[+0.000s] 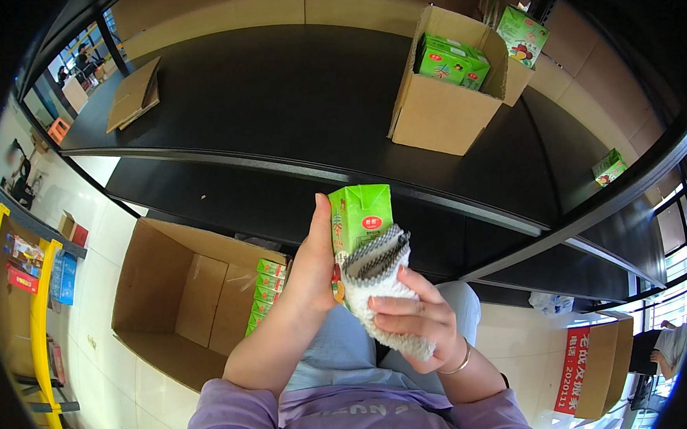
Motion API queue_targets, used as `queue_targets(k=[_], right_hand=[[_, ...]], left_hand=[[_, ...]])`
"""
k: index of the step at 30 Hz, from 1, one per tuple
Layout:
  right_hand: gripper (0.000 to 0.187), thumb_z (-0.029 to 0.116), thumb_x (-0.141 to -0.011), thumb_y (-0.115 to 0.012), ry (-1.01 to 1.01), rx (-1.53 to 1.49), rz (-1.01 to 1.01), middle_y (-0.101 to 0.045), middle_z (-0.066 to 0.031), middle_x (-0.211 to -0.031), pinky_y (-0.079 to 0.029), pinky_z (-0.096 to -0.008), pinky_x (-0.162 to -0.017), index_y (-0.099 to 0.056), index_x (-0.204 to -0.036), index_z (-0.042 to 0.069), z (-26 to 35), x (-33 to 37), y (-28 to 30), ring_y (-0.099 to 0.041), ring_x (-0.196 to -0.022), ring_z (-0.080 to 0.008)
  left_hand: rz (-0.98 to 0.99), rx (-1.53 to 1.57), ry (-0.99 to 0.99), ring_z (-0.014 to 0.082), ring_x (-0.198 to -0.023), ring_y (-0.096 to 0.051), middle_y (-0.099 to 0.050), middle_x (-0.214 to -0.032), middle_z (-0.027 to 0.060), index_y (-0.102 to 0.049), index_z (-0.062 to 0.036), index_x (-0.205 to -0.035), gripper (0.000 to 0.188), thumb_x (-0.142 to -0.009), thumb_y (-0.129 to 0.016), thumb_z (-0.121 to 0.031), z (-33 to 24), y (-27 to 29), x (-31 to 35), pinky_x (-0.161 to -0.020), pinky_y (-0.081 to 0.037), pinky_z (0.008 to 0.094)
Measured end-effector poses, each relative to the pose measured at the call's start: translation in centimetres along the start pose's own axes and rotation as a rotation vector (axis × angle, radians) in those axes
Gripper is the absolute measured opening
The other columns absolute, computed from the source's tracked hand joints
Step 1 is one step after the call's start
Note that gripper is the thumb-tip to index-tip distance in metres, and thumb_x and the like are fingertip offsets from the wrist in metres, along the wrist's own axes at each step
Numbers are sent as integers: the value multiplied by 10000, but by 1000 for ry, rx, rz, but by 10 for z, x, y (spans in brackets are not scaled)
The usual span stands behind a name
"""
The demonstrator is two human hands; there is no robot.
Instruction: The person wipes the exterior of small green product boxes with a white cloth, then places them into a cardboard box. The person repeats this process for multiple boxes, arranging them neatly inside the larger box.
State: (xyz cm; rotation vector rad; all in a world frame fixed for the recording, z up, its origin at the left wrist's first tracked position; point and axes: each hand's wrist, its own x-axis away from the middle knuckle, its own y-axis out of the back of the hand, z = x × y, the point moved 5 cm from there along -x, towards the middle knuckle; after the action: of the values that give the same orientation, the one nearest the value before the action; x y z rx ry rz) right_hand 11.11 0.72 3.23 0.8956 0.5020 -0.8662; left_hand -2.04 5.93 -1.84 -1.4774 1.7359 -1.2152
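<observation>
A green juice carton [368,207] stands upright in front of me, with my left hand [320,251] closed around its left side. In my right hand [427,319] is a folded white cloth [387,305] with a dark checked edge. The cloth lies against the carton's lower front and hides part of it. To the lower left, a large open cardboard box [199,272] holds several similar small green cartons [264,296] along its right side.
On the black shelf [275,94] stands an open cardboard box [439,120] with green packs [452,57]. Flattened cardboard [134,95] lies at the shelf's left, and a single green carton [610,168] at its right. A yellow-framed rack [45,331] is far left; another person [665,349] appears at the right.
</observation>
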Motion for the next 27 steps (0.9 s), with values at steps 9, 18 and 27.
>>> queue_targets(k=[9, 18, 27], right_hand=[[234, 151, -745, -603, 63, 71, -13, -615, -79, -1076, -378, -435, -959, -645, -941, 30, 3, 4, -2, -444, -1166, -307], [281, 9, -694, -586, -38, 23, -231, -570, -191, -1119, -270, -478, -1022, -604, -972, -33, -13, -15, 15, -426, -1177, -387], [367, 24, -758, -462, -94, -184, -318, -413, -215, -1302, -171, -496, -1043, -523, -1117, -28, -37, -10, 12, -258, -1264, -451]], left_hand=[[133, 75, 9, 234, -927, -595, -594, -1043, 118, -488, -52, -1175, 675, -859, -292, -616, -2, 3, 1, -803, -489, 369], [-26, -182, -14, 257, -1077, -519, -503, -1203, 146, -418, -65, -1253, 691, -861, -272, -614, 14, -2, 3, -906, -430, 376], [-79, -244, 14, 215, -1043, -537, -521, -1166, 101, -406, -60, -1247, 606, -893, -309, -542, 32, 3, 1, -875, -451, 350]])
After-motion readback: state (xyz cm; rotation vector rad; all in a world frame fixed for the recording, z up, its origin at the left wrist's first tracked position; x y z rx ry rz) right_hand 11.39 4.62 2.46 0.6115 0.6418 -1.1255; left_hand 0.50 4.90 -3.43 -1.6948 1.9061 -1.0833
